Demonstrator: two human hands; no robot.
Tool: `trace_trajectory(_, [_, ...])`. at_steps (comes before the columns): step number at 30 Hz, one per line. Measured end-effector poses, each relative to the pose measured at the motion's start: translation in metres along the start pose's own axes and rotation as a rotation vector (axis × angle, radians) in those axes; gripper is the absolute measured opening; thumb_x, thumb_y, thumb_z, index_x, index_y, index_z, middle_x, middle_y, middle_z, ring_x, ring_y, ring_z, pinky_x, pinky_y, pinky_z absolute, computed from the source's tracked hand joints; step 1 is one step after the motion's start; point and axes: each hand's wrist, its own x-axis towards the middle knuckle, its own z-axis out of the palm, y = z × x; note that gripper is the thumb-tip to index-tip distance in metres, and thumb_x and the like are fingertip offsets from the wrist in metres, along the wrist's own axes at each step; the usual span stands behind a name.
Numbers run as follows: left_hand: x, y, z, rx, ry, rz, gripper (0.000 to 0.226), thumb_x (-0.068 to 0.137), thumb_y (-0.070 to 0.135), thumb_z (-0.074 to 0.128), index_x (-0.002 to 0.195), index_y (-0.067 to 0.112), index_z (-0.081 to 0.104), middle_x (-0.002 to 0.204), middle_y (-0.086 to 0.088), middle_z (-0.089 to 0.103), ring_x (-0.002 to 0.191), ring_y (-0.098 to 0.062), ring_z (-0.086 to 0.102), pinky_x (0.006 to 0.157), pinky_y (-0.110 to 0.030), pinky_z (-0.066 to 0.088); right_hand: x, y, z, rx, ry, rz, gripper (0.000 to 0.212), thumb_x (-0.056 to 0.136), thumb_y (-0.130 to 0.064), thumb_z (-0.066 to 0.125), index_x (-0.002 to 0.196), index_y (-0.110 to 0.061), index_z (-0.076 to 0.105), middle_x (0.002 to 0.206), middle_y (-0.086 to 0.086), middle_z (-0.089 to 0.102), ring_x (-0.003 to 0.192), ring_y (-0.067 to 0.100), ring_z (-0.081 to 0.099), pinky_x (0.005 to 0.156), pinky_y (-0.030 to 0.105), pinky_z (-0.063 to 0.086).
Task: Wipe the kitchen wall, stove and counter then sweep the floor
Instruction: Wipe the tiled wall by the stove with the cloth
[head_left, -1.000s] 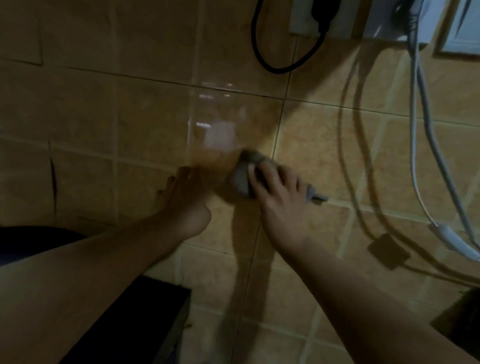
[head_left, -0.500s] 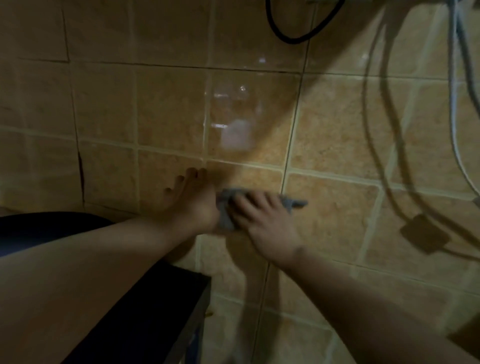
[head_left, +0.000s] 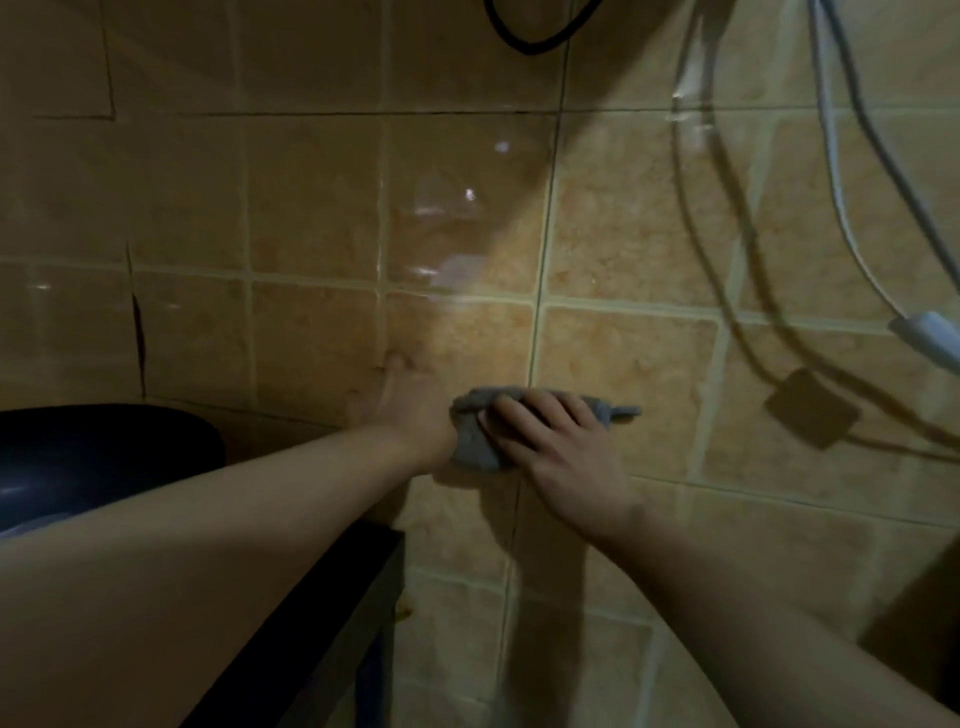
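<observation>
The right hand (head_left: 561, 447) presses a grey cloth (head_left: 475, 441) flat against the tiled wall (head_left: 623, 234) under straight fingers (head_left: 524, 410). The left hand (head_left: 410, 405), blurred, rests open beside it. Risk: white cables (head_left: 852, 171) hang right of the fingers; a wide stroke could snag them.

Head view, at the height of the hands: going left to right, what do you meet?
Dark rounded object → left hand flat on the wall → grey cloth → right hand pressing the cloth → square shadow on the tile → white cable plug.
</observation>
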Motion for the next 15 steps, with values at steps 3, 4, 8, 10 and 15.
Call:
trace_trajectory(3, [-0.005,0.016,0.005,-0.061,0.093,0.065,0.063,0.084,0.010,0.055,0.138,0.015,0.023,0.140,-0.010,0.032,0.127,-0.031,0.036,0.100,-0.042,0.036,0.012,0.040,-0.018,-0.090,0.054,0.168,0.051,0.081,-0.022,0.035,0.123,-0.015,0.062,0.127,0.011,0.058,0.114,0.029,0.037,0.092,0.039,0.028])
trace_trajectory(4, [-0.004,0.020,0.006,-0.064,0.121,0.088,0.066,0.083,0.009,0.056,0.140,0.015,0.023,0.141,-0.010,0.032,0.127,-0.031,0.036,0.101,-0.041,0.036,0.021,0.057,-0.027,-0.134,0.073,0.290,0.051,0.083,-0.023,0.035,0.128,-0.015,0.058,0.129,0.012,0.055,0.115,0.029,0.036,0.093,0.039,0.027])
trace_trajectory(8, [-0.006,0.039,0.015,-0.040,0.187,0.127,0.072,0.081,0.009,0.057,0.142,0.016,0.020,0.143,-0.010,0.027,0.130,-0.030,0.031,0.107,-0.042,0.032,0.004,0.072,-0.021,-0.169,0.181,0.405,0.049,0.086,-0.024,0.041,0.131,-0.015,0.054,0.128,0.012,0.055,0.116,0.030,0.035,0.095,0.041,0.027])
trace_trajectory(10, [-0.009,0.047,0.022,-0.024,0.217,0.139,0.071,0.079,0.009,0.058,0.140,0.016,0.022,0.142,-0.011,0.027,0.130,-0.031,0.031,0.106,-0.042,0.030,-0.033,0.046,-0.006,-0.118,0.196,0.307,0.047,0.084,-0.022,0.043,0.128,-0.013,0.058,0.125,0.013,0.059,0.114,0.031,0.038,0.095,0.043,0.030])
trace_trajectory(15, [-0.020,0.061,0.041,-0.033,0.229,0.166,0.068,0.081,0.010,0.059,0.138,0.017,0.024,0.147,-0.012,0.019,0.131,-0.033,0.028,0.101,-0.044,0.031,-0.056,0.046,-0.012,-0.141,0.118,0.277,0.045,0.085,-0.021,0.041,0.124,-0.013,0.061,0.123,0.011,0.059,0.111,0.031,0.049,0.092,0.040,0.034])
